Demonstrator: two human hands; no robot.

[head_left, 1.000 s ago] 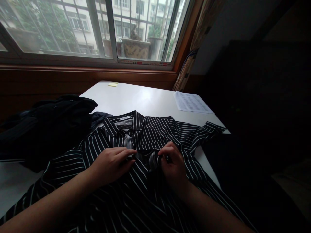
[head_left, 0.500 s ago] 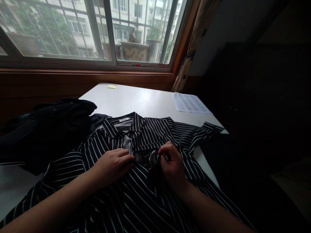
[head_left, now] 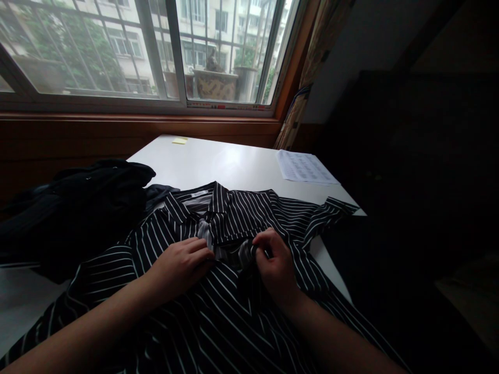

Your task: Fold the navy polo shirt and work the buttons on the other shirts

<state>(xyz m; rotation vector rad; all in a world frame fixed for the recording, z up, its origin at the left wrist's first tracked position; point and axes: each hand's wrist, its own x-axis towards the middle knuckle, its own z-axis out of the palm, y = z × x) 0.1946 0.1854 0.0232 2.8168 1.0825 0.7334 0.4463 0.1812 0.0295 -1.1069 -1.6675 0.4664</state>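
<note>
A black shirt with white stripes point(head_left: 245, 208) lies spread over the table, its collar toward the window. The front is parted below the collar, showing grey lining inside. My left hand point(head_left: 186, 265) rests on the left front panel, fingers bent and closed on the cloth at the opening's edge; its fingertips are partly hidden. With thumb and forefinger, my right hand point(head_left: 275, 262) pinches the shirt's other front edge and holds it a little raised. Both hands are below the collar, with the gap between the panels lying between them.
Dark folded clothing point(head_left: 81, 208) is heaped at the left of the white table point(head_left: 226, 161). Printed sheets point(head_left: 306, 167) lie near the right edge, and a yellow sticky note point(head_left: 180, 141) at the far edge. Behind stands a barred window point(head_left: 218, 52) with a curtain point(head_left: 296, 114) beside it.
Almost nothing differs. My left hand has shifted very slightly left, and my right hand keeps its pinch on the shirt's edge.
</note>
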